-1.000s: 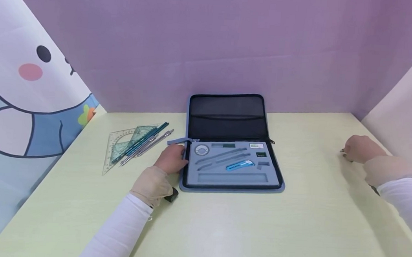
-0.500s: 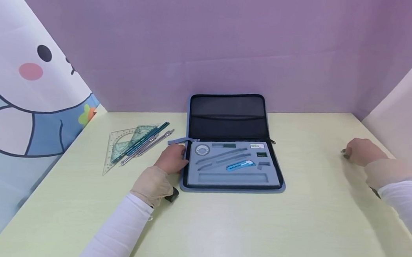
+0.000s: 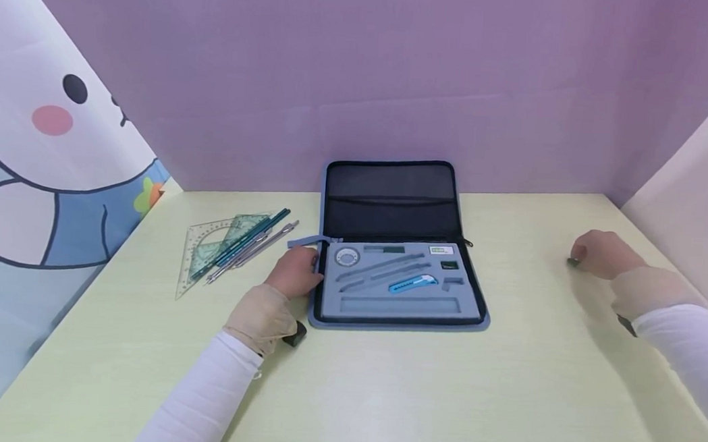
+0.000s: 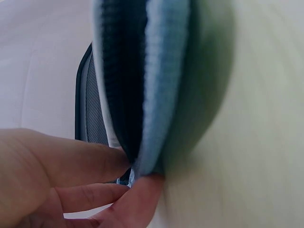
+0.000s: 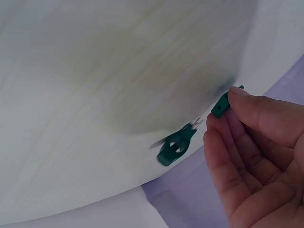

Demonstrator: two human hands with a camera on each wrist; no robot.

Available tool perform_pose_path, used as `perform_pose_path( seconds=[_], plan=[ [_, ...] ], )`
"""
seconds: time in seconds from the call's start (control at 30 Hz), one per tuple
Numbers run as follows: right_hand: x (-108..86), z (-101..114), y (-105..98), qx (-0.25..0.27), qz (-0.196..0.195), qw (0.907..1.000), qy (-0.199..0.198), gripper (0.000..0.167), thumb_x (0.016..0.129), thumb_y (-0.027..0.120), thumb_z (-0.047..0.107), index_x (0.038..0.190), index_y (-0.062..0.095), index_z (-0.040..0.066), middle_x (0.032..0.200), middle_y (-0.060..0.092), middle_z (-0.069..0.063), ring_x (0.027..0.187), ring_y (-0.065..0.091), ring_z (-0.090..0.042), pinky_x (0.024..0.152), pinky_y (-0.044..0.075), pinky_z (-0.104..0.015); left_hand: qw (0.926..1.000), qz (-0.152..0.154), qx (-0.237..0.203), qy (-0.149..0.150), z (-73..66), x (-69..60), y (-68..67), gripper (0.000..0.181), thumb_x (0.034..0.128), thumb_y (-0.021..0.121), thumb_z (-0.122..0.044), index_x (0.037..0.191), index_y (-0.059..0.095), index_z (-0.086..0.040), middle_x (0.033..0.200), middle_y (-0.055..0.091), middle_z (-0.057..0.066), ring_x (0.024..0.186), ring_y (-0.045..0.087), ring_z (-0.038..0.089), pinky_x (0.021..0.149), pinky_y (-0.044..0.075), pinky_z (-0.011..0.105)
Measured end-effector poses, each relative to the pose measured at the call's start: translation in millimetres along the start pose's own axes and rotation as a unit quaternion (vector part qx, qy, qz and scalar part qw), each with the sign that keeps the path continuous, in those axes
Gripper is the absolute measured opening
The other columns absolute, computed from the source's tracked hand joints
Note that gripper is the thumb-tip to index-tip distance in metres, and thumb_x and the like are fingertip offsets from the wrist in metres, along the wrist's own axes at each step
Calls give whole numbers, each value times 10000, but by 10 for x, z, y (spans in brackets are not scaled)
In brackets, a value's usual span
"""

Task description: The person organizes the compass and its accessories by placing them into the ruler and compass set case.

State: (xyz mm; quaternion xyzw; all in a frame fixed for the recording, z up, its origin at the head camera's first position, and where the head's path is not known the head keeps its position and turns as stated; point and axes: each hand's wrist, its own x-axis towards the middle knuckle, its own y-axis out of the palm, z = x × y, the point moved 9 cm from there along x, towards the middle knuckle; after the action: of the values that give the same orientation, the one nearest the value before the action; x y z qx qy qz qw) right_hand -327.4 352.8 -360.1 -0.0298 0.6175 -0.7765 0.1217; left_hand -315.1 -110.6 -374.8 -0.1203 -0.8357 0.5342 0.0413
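In the head view my left hand (image 3: 295,273) is at the left edge of an open blue zip case (image 3: 397,327). The left wrist view has thumb and fingers pinching the case's zippered rim (image 4: 164,85). Far to the right, my right hand (image 3: 610,255) is held over the table. Its thumb and forefinger pinch a small green piece (image 5: 220,105), seen in the right wrist view. A second green piece (image 5: 183,139), with a round hole and metal prongs, shows beside the fingers; whether it touches the table cannot be told.
A blue cutter (image 3: 413,284), a round white disc (image 3: 347,257) and a white eraser (image 3: 441,251) lie in the case's grey tray. Left of the case, clear set squares (image 3: 197,238) lie under pencils (image 3: 237,246) and metal compasses (image 3: 264,246). Purple cloth (image 3: 399,82) stands behind.
My right hand has moved left and slightly up in the head view with a green piece at its fingertips. My left hand has stayed at the case's edge.
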Motion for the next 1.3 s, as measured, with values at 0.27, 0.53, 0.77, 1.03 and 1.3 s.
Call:
perform_pose_path(
  seconds=[0.27,0.53,0.77,1.03,1.3],
  plan=[
    [108,277,26,52,-111,9994,-334,78,747,657,-47,823,645,-60,818,646,-201,818,597,-390,773,467,-532,10000,18,-9,-70,-5,-3,-11,121,832,638,-59,904,633,38,754,608,105,672,569,230,681,478,359],
    [229,594,78,306,-86,9984,-465,75,754,665,-55,827,653,-55,807,656,-183,796,608,-356,758,484,-514,10000,-10,42,-55,1,1,-23,110,832,635,-60,885,631,36,747,606,104,673,564,234,676,474,362],
    [367,925,115,256,-99,9965,-785,63,743,675,-66,802,656,-54,784,661,-174,772,618,-345,756,499,-500,10000,-22,43,-70,16,-5,-18,97,830,636,-58,868,622,30,744,593,100,677,553,236,674,468,365],
    [469,1325,84,343,-310,9920,-1172,76,702,679,-105,760,652,-64,728,657,-163,709,620,-312,713,510,-469,10000,-22,40,-48,3,6,-14,85,821,638,-53,842,617,26,727,592,96,667,555,231,667,471,357],
    [581,1628,84,322,-306,9898,-1352,97,714,675,-112,797,663,-62,765,669,-159,736,630,-295,725,514,-452,9999,28,46,-135,3,9,-7,81,827,633,-52,851,617,24,735,587,93,678,551,229,665,464,349]
  ],
)
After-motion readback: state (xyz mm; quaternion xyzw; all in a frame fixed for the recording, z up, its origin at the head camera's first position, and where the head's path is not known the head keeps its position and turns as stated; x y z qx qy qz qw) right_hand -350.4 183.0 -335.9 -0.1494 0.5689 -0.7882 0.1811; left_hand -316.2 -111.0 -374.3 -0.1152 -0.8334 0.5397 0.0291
